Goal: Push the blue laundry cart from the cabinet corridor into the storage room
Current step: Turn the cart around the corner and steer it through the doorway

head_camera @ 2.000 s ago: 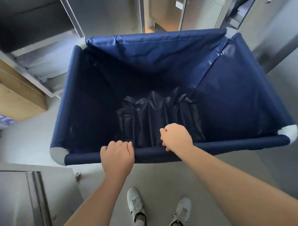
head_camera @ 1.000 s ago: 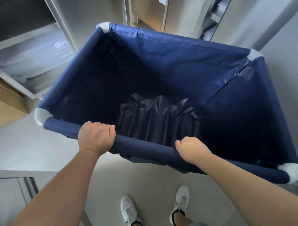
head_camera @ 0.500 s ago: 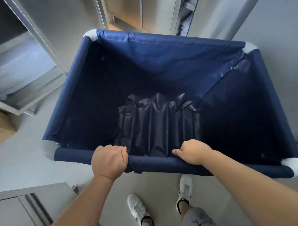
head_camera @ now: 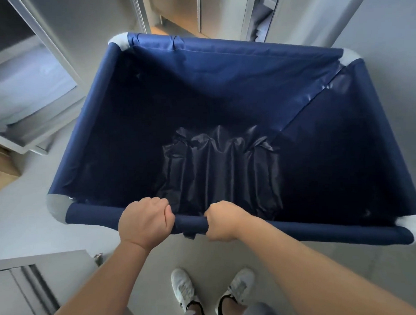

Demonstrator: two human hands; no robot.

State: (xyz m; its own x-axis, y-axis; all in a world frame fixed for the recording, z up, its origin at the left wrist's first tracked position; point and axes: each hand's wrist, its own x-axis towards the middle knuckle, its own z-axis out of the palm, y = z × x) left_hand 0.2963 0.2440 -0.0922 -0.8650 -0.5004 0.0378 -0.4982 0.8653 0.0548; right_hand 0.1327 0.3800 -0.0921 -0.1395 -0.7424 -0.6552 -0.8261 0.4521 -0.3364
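Note:
The blue laundry cart (head_camera: 234, 69) fills the middle of the view, a deep fabric bin with grey-white corner caps and a crumpled dark liner at its bottom. My left hand (head_camera: 144, 222) is wrapped around the cart's near top rail, left of centre. My right hand (head_camera: 224, 224) grips the same rail a short way to the right. The two hands sit close together. The inside of the cart holds nothing but the liner.
An open cabinet (head_camera: 28, 93) with folded linen stands at the left. A metal cabinet door (head_camera: 30, 288) is at the lower left near my arm. Beyond the cart's far edge a doorway (head_camera: 178, 14) with a wooden floor opens. Grey wall panels (head_camera: 386, 21) rise at the right.
The cart has rolled forward and swung toward the doorway, and the left cabinet has slid back. My right hand has shifted left along the rail, closer to my left hand.

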